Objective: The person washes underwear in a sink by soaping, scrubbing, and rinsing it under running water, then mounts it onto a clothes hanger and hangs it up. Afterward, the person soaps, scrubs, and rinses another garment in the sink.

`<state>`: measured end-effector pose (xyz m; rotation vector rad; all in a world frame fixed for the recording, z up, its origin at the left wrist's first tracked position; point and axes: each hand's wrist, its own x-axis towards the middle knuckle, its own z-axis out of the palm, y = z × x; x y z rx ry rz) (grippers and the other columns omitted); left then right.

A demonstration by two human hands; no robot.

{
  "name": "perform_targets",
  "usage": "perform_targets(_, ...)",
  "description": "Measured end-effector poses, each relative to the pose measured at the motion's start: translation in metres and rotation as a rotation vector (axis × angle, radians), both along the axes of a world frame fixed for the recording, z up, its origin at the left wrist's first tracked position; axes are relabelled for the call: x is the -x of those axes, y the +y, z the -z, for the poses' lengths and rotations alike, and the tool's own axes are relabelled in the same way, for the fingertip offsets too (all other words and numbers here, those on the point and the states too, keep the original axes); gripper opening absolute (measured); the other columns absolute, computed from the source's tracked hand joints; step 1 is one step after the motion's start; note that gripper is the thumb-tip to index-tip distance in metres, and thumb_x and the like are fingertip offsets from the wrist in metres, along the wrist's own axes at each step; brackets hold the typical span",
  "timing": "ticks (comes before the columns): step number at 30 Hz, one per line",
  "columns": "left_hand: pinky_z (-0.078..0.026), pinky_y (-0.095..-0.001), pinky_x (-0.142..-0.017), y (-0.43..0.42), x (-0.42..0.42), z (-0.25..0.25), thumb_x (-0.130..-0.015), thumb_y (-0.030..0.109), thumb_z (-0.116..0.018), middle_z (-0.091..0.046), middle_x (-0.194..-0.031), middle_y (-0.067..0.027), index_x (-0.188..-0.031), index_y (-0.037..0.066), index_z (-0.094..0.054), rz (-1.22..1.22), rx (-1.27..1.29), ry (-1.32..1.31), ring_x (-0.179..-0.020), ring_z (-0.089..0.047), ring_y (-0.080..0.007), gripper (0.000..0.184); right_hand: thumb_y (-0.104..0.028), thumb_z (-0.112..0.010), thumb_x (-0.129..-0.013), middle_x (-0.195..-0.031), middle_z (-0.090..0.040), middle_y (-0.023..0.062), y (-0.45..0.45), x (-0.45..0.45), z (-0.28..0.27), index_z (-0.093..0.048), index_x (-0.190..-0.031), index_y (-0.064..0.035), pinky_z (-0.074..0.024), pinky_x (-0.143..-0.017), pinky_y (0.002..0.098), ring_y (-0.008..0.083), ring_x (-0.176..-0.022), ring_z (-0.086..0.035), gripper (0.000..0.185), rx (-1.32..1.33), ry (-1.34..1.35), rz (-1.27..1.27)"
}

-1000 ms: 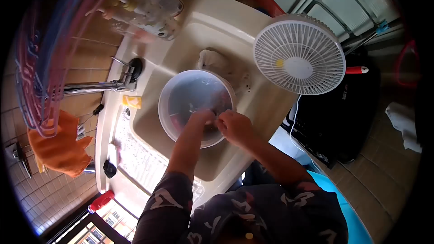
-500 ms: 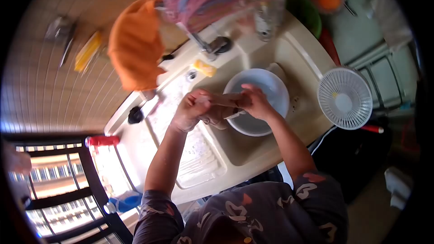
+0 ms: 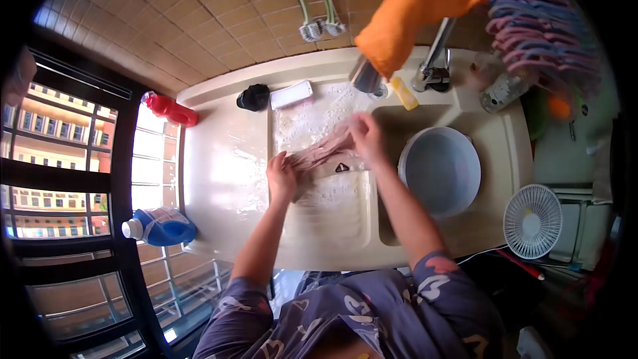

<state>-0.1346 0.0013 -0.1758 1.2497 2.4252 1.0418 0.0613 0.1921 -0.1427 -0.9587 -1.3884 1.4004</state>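
Observation:
A wet, pinkish-brown piece of clothing (image 3: 321,153) stretches between my two hands, above the sudsy ribbed washing board (image 3: 325,219) of the sink. My left hand (image 3: 281,174) grips its lower left end. Its upper right end is pinched in my right hand (image 3: 367,138), which is slightly blurred. A small dark triangular mark shows beside the cloth's lower edge; what it belongs to, I cannot tell. Right of my right hand, a white basin (image 3: 440,171) holding water sits in the sink bowl (image 3: 392,223).
Behind the board lie a white bar-shaped item (image 3: 291,95), a black object (image 3: 253,98) and a yellow sponge (image 3: 404,93). An orange cloth (image 3: 415,16) hangs near the tap (image 3: 433,60). Red bottle (image 3: 169,109) and blue bottle (image 3: 163,227) stand left; a small fan (image 3: 532,221) is right.
Both hands have moved with the clothing from beside the basin onto the washing board at its left. The cloth is now stretched diagonally, hands at differing heights. The camera view has turned.

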Motion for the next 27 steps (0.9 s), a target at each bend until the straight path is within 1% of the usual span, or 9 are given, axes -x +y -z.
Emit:
perform_targets(2, -0.028, -0.0538, -0.11, 0.009, -0.03, -0.007, -0.091, 0.027, -0.058, -0.042, -0.144, -0.0241, -0.142, 0.009, -0.044, -0.055, 0.189, 0.33, -0.133, -0.038, -0.0389, 0.056, -0.018, -0.066, -0.086, -0.107, -0.066, 0.014, -0.051, 0.001, 0.012, -0.065, -0.116, -0.0096, -0.0473, -0.09, 0.0441, 0.0313, -0.1, -0.063, 0.031, -0.554, -0.511, 0.213)
perform_targets(4, -0.011, -0.0553, -0.117, 0.031, -0.047, -0.029, -0.092, 0.042, -0.054, -0.028, -0.155, -0.0208, -0.151, 0.009, -0.03, -0.018, 0.385, 0.368, -0.145, -0.02, -0.038, 0.072, -0.031, -0.066, -0.084, -0.138, -0.048, 0.0159, -0.097, 0.024, 0.01, -0.057, -0.133, -0.0232, -0.0139, -0.109, 0.0667, 0.0354, -0.133, -0.041, 0.051, -0.564, -0.976, 0.135)
perform_targets(6, -0.011, -0.0567, -0.117, 0.054, -0.047, -0.028, -0.092, 0.042, -0.05, -0.025, -0.157, -0.0202, -0.153, 0.008, -0.026, 0.127, 0.422, 0.305, -0.146, -0.018, -0.0396, 0.073, -0.033, -0.064, -0.085, -0.132, -0.053, 0.0157, -0.069, 0.059, 0.025, -0.06, -0.127, -0.0219, -0.0189, -0.107, 0.0648, 0.0374, -0.128, -0.044, 0.044, -0.677, -1.105, 0.224)
perform_targets(11, -0.011, -0.0569, -0.117, 0.08, -0.032, -0.009, -0.089, 0.036, -0.053, -0.029, -0.156, -0.0175, -0.15, 0.008, -0.032, 0.165, 0.393, 0.311, -0.146, -0.018, -0.0399, 0.07, -0.028, -0.071, -0.083, -0.098, -0.066, 0.0095, 0.01, 0.128, 0.017, -0.066, -0.108, -0.0142, -0.0411, -0.094, 0.0437, 0.0286, -0.098, -0.06, 0.029, -0.698, -0.833, 0.097)
perform_targets(15, -0.007, -0.0592, -0.117, 0.075, -0.026, -0.041, -0.092, 0.028, -0.045, -0.03, -0.157, -0.0134, -0.145, 0.006, -0.04, 0.32, 0.485, 0.224, -0.147, -0.015, -0.0389, 0.058, -0.01, -0.078, -0.075, -0.098, -0.068, 0.0129, -0.048, 0.082, 0.042, -0.068, -0.1, -0.0047, -0.0516, -0.077, 0.0364, 0.0299, -0.09, -0.065, 0.027, -0.385, -0.446, -0.073)
perform_targets(19, -0.008, -0.0602, -0.116, 0.076, -0.023, -0.007, -0.091, 0.025, -0.046, -0.033, -0.155, -0.0125, -0.143, 0.005, -0.043, 0.308, 0.295, 0.282, -0.146, -0.017, -0.0392, 0.056, -0.019, -0.072, -0.074, -0.104, -0.069, 0.0066, -0.019, 0.088, 0.055, -0.075, -0.092, -0.015, -0.0528, -0.082, 0.0407, 0.0295, -0.087, -0.066, 0.018, -0.693, -0.641, -0.057)
perform_targets(21, -0.014, -0.0603, -0.114, 0.077, -0.026, -0.022, -0.087, 0.028, -0.053, -0.031, -0.156, -0.0135, -0.142, 0.006, -0.044, 0.318, 0.383, 0.327, -0.145, -0.022, -0.0397, 0.06, -0.025, -0.069, -0.079, -0.091, -0.067, 0.0076, 0.026, 0.118, 0.031, -0.067, -0.08, -0.014, -0.0449, -0.081, 0.0451, 0.0303, -0.083, -0.062, 0.011, -0.734, -1.116, -0.064)
perform_targets(25, -0.015, -0.059, -0.114, 0.082, -0.025, -0.016, -0.09, 0.027, -0.05, -0.028, -0.158, -0.0129, -0.141, 0.004, -0.045, 0.316, 0.354, 0.32, -0.147, -0.02, -0.036, 0.056, -0.026, -0.069, -0.081, -0.081, -0.062, 0.0086, 0.019, 0.13, 0.03, -0.062, -0.076, -0.0115, -0.0422, -0.073, 0.0453, 0.0317, -0.075, -0.059, 0.017, -0.907, -0.927, 0.24)
perform_targets(27, -0.014, -0.0587, -0.114, 0.082, -0.026, -0.016, -0.09, 0.028, -0.049, -0.028, -0.158, -0.0124, -0.141, 0.004, -0.045, 0.334, 0.349, 0.296, -0.147, -0.019, -0.0356, 0.056, -0.027, -0.068, -0.083, -0.078, -0.06, 0.0097, -0.012, 0.108, 0.023, -0.063, -0.076, -0.0098, -0.0413, -0.072, 0.0453, 0.0314, -0.073, -0.058, 0.019, -0.614, -0.603, 0.065)
